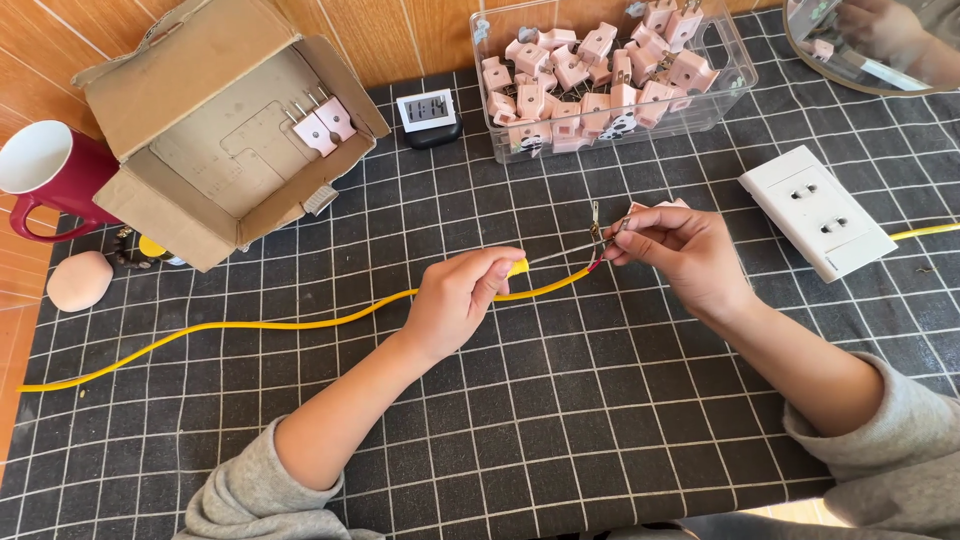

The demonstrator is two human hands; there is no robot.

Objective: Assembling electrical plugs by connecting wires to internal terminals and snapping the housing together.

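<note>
Looking down at a desk (pixel 600 420) under a black gridded mat, with a long yellow cable (pixel 250 328) running left to right across it, long axis roughly level, rising a bit toward the stripped end. Pinched shut around that cable near its tip: left hand (pixel 455 300), fist closed. Just right of the cable's end, right hand (pixel 675 252), fingertips closed on the bared wire strands (pixel 598 232) and what looks like a small metal prong, hard to tell. Beyond the cable, a clear bin of pink plugs (pixel 610 75). Right of the cable's end, a white socket plate (pixel 815 212). Both hands about equally close to the tip.
</note>
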